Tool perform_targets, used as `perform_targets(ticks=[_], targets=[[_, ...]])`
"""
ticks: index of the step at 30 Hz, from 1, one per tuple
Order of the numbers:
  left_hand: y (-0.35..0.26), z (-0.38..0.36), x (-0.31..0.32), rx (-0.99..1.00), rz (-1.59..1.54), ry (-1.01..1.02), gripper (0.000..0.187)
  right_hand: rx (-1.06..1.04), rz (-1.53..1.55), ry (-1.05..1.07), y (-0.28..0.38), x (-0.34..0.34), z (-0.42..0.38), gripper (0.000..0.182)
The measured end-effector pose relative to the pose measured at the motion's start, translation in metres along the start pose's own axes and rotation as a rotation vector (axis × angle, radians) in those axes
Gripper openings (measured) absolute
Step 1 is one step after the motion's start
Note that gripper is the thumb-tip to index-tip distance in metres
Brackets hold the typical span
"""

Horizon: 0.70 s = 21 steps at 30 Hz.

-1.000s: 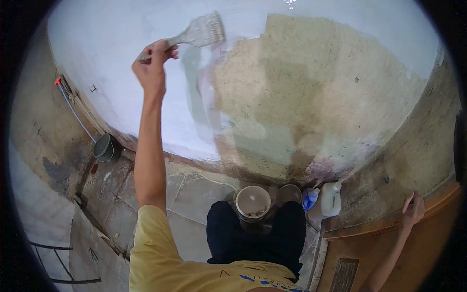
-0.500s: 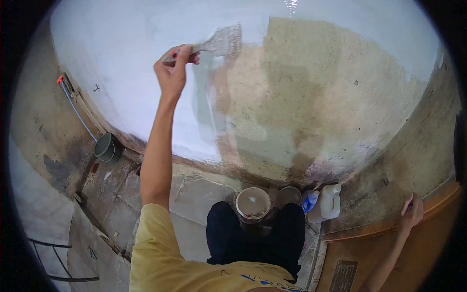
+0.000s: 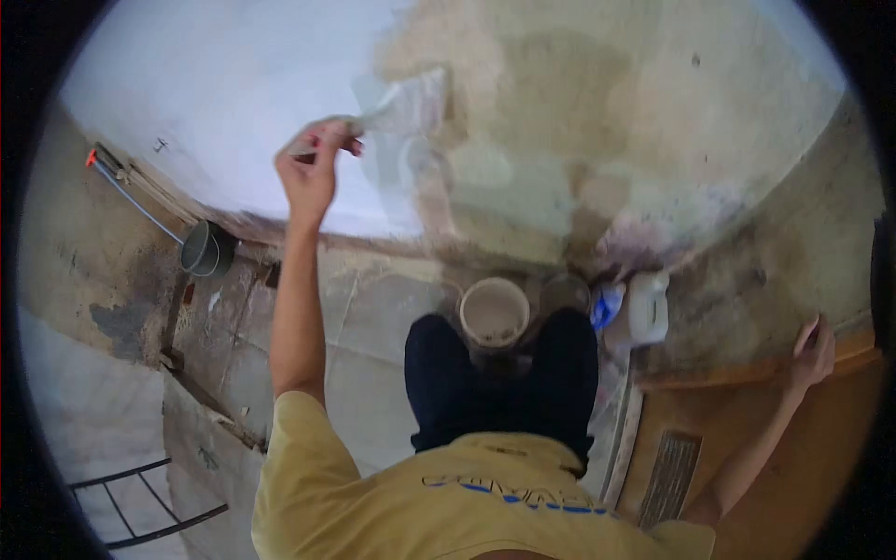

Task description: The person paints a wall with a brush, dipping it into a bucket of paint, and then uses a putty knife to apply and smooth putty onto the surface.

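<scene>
My left hand (image 3: pixel 313 168) is closed around the handle of a wide, flat paintbrush (image 3: pixel 415 101). Its bristles point right, at the boundary on the wall (image 3: pixel 532 140) between white paint and bare, stained beige plaster. The brush is smeared by motion; contact with the wall looks likely but is hard to make out. Off to the right, my right hand (image 3: pixel 815 353) has its fingers curled at the edge of a wooden door frame (image 3: pixel 728 373). A paint bucket (image 3: pixel 495 313) stands on the floor between my knees, with pale residue inside.
Beside the bucket are a dark round container (image 3: pixel 565 291), a blue bottle (image 3: pixel 607 306) and a white jug (image 3: pixel 649 308). A dark pail (image 3: pixel 207 249) stands at the left near a blue pole (image 3: pixel 140 198). Black metal bars (image 3: pixel 149 499) show at lower left.
The view has tilted down, so the floor things sit higher in the picture. The left hand and brush have moved down the wall. The right hand stays at the door frame.
</scene>
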<state>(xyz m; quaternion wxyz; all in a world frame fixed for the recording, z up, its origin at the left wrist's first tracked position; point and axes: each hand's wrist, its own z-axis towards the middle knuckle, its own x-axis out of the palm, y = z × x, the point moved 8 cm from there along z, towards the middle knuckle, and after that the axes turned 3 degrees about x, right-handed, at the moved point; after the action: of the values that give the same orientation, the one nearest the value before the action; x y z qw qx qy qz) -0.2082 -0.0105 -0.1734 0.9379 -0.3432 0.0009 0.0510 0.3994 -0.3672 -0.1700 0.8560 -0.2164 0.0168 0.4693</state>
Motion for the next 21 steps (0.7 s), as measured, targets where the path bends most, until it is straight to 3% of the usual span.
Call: perform_targets(ticks=[9, 12, 14, 15, 17, 21], targets=[[0.166, -0.250, 0.115, -0.444, 0.137, 0.597, 0.020, -0.120, -0.056, 0.049, -0.021, 0.009, -0.009, 0.017], [0.187, -0.300, 0.145, -0.435, 0.261, 0.770, 0.019, -0.083, -0.098, 0.071, -0.028, 0.014, -0.012, 0.017], [0.206, -0.334, 0.172, -0.353, 0.269, 0.988, 0.019, -0.025, -0.040, 0.068, -0.031, 0.014, -0.012, 0.019], [0.215, -0.342, 0.180, -0.360, 0.265, 0.989, 0.019, -0.030, -0.039, 0.073, -0.032, 0.015, -0.013, 0.019], [0.234, -0.371, 0.201, -0.287, 0.432, 1.243, 0.022, -0.030, -0.052, 0.053, -0.035, 0.014, -0.013, 0.018], [0.284, -0.416, 0.211, -0.415, 0.399, 1.143, 0.025, -0.027, -0.063, 0.059, -0.039, 0.013, -0.015, 0.015]])
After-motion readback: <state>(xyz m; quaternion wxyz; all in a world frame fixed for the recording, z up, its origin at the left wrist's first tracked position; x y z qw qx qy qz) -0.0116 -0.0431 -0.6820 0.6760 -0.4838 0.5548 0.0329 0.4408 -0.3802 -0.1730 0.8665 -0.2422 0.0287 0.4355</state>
